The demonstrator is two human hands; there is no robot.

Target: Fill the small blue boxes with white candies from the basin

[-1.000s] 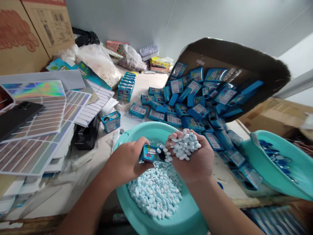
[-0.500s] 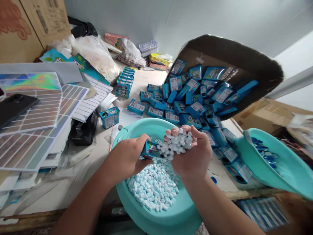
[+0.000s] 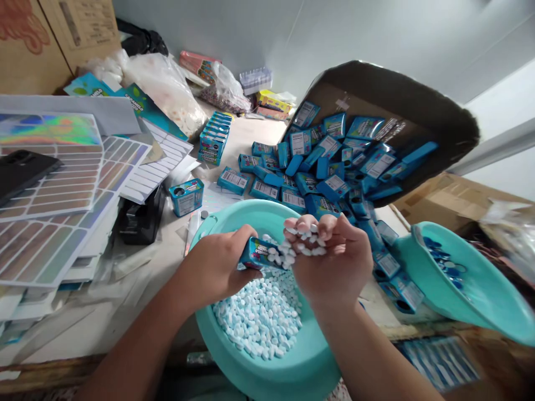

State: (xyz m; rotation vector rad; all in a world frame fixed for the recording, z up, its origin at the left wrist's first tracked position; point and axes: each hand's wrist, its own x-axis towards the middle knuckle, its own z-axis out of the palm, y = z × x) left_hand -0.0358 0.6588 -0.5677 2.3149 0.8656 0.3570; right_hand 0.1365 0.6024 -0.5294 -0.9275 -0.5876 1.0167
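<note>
Two hands were over a teal basin point(image 3: 225, 220) at the table's near edge. The left hand point(image 3: 215, 267) was closed around a small blue box point(image 3: 258, 253), which lay roughly level with one end toward the other hand. The right hand point(image 3: 336, 264) was palm-up and cupped, fingers curled about halfway, holding a heap of white tablets point(image 3: 307, 243). The heap touched the box's end. Loose tablets point(image 3: 259, 314), pale blue and white, lay in the basin below both hands. Behind it, a pile of blue boxes point(image 3: 321, 167) spilled from a tipped cardboard carton point(image 3: 401, 97). A second basin point(image 3: 480, 303) with blue caps point(image 3: 443, 259) stood at the right. Sticker sheets point(image 3: 62, 189) lay at the left, and a lone box point(image 3: 186, 196) stood near them.
</note>
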